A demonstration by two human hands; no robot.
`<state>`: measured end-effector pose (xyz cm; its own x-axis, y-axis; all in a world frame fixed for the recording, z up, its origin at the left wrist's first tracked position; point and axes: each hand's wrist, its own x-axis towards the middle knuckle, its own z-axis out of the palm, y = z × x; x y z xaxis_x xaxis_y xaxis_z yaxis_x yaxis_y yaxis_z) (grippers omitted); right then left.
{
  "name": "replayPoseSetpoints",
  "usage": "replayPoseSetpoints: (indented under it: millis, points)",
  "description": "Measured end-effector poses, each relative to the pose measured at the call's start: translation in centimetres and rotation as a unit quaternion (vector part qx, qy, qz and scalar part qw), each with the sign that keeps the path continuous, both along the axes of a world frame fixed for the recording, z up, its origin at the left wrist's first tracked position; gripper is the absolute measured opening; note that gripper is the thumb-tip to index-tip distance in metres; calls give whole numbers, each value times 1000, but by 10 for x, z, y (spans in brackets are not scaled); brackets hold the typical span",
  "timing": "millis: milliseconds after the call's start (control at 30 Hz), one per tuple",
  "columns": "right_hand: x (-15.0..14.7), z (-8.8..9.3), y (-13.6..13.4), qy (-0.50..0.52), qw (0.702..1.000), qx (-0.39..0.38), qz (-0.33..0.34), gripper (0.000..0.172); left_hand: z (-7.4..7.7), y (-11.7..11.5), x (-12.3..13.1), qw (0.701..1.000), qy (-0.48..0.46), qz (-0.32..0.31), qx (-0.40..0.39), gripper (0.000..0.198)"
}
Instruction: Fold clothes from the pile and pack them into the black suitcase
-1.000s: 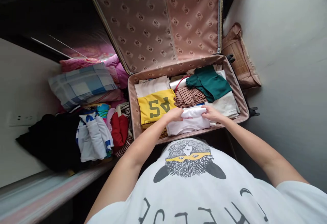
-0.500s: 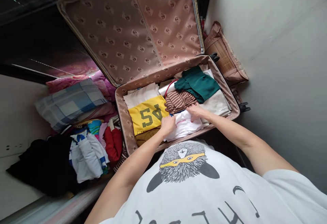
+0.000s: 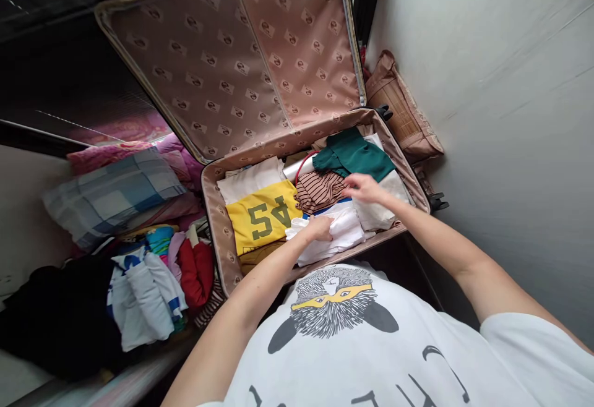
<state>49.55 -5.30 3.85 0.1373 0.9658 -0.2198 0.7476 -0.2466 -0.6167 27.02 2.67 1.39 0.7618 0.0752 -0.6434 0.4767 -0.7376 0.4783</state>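
An open suitcase [image 3: 218,221] with brown patterned lining lies in front of me, its lid [image 3: 232,54] standing up. Inside lie a yellow shirt marked 45 [image 3: 260,216], a striped brown garment [image 3: 320,188], a green garment [image 3: 352,154] and other folded clothes. My left hand [image 3: 320,227] is closed on a folded white garment [image 3: 341,234] at the suitcase's near edge. My right hand [image 3: 364,187] hovers over the clothes just beyond it, fingers spread, holding nothing.
A heap of clothes [image 3: 148,283], among them red, white and black pieces, lies left of the suitcase. A blue checked pillow [image 3: 106,193] and pink bedding sit behind it. A brown woven bag [image 3: 401,113] leans on the grey wall at right.
My right hand has let go of the white garment and lifted toward the striped and green clothes. My left hand stays gripping the white garment. The view has shifted left.
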Motion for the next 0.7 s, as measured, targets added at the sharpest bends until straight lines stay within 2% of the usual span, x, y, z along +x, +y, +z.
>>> replayPoseSetpoints:
  millis: [67, 133, 167, 233, 333, 400, 433, 500, 567, 633, 700]
  points:
    - [43, -4, 24, -93, 983, 12, -157, 38, 2, -7, -2, 1000, -3, -8, 8, 55]
    - [75, -9, 41, -146, 958, -38, -242, 47, 7, -8, -8, 999, -31, 4, -8, 44]
    - [84, -12, 46, -154, 952, -67, -258, 51, 11, -5, -13, 998, -51, 19, -25, 39]
    - [94, -17, 49, -147, 953, -96, -248, 55, 24, 7, -23, 992, -90, 54, -67, 28]
    - [96, -23, 42, -135, 967, -60, -207, 54, 54, 36, -37, 985, -117, 71, -108, 14]
    - [98, -25, 35, -134, 971, -36, -194, 53, 79, 55, -42, 974, -136, 103, -150, 14]
    - [100, -25, 31, -135, 971, -31, -194, 53, 91, 63, -42, 962, -149, 141, -181, 18]
    - [104, -24, 25, -135, 970, -28, -199, 51, 112, 74, -35, 918, -171, 255, -253, 33]
    - [107, -21, 20, -131, 970, -31, -204, 50, 126, 80, -19, 853, -182, 379, -310, 48]
    - [108, -17, 14, -124, 969, -33, -210, 50, 132, 83, 5, 777, -207, 481, -351, 54]
    - [107, -14, 6, -108, 969, -27, -219, 50, 127, 87, 36, 699, -260, 548, -379, 53]
